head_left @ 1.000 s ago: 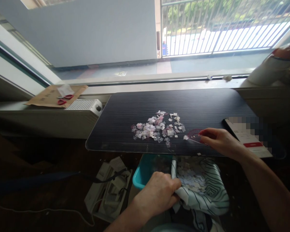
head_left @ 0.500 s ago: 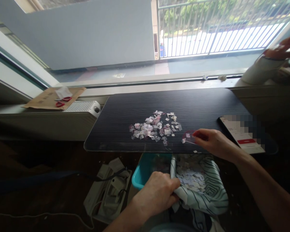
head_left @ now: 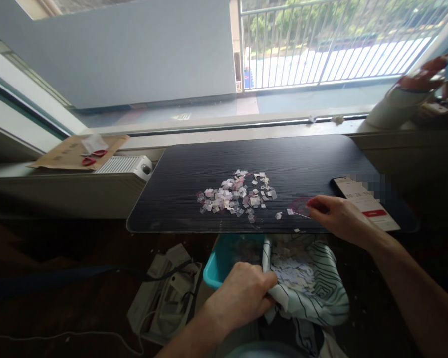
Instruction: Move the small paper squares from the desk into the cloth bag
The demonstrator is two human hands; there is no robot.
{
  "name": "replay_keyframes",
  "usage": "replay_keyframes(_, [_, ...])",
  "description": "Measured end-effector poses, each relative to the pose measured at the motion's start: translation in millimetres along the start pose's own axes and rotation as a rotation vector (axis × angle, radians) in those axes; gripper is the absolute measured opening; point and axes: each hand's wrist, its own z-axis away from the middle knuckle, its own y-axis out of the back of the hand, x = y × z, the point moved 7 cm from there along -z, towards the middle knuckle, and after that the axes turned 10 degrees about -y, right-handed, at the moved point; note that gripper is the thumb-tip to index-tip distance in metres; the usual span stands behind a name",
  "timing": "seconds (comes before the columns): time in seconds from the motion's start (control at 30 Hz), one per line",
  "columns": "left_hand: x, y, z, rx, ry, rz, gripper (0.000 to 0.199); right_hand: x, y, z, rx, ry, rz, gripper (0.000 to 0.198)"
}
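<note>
In the head view my right hand (head_left: 334, 214) is closed in a pinch on a clear pink half-round plastic piece that looks like a protractor (head_left: 299, 206). It lies low over the dark table (head_left: 194, 164), close to a few loose paper bits (head_left: 279, 215). Left of it spreads a heap of small white and pinkish squares (head_left: 229, 195). Below the table edge, my left hand (head_left: 242, 291) is wrapped round the rim of a striped cloth-lined container (head_left: 334, 296) with many white scraps inside. A turquoise bin (head_left: 214, 271) stands right beside that hand.
A phone (head_left: 381, 214) rests on the table's right side. On the sill are red-handled scissors (head_left: 93, 158) over brown cardboard (head_left: 65, 155), near a white radiator (head_left: 125, 166). An open box (head_left: 171, 298) sits on the floor with a white cable (head_left: 108, 334).
My right hand has drawn the protractor slightly to the right, leaving a couple of paper bits on the table. My left hand stays on the container's rim.
</note>
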Motion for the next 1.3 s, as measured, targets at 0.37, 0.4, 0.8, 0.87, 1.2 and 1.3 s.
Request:
replay_keyframes(0.37, [6, 5, -14, -0.031, -0.031, 0.006, 0.009, -10, -5, 7, -0.006, 0.083, -0.065, 0.018])
replay_keyframes(0.4, [5, 4, -14, -0.031, -0.026, 0.009, 0.009, -11, -5, 7, 0.0, 0.084, -0.061, 0.018])
replay_keyframes(0.8, [-8, 4, -8, -0.038, 0.048, 0.013, 0.008, -14, -3, 39, -0.152, 0.12, -0.007, 0.019])
replay_keyframes(0.87, [-5, 4, -11, -0.04, 0.031, 0.004, 0.009, -4, 6, 40, -0.021, 0.079, -0.013, 0.018])
replay_keyframes(1.2, [29, 3, -46, -0.042, -0.183, -0.057, 0.018, -1, -10, 32, 0.072, 0.104, -0.147, 0.024])
replay_keyframes(1.3, [32, 6, -48, -0.048, -0.207, -0.067, 0.021, -16, -13, 24, 0.087, 0.181, -0.129, 0.023])
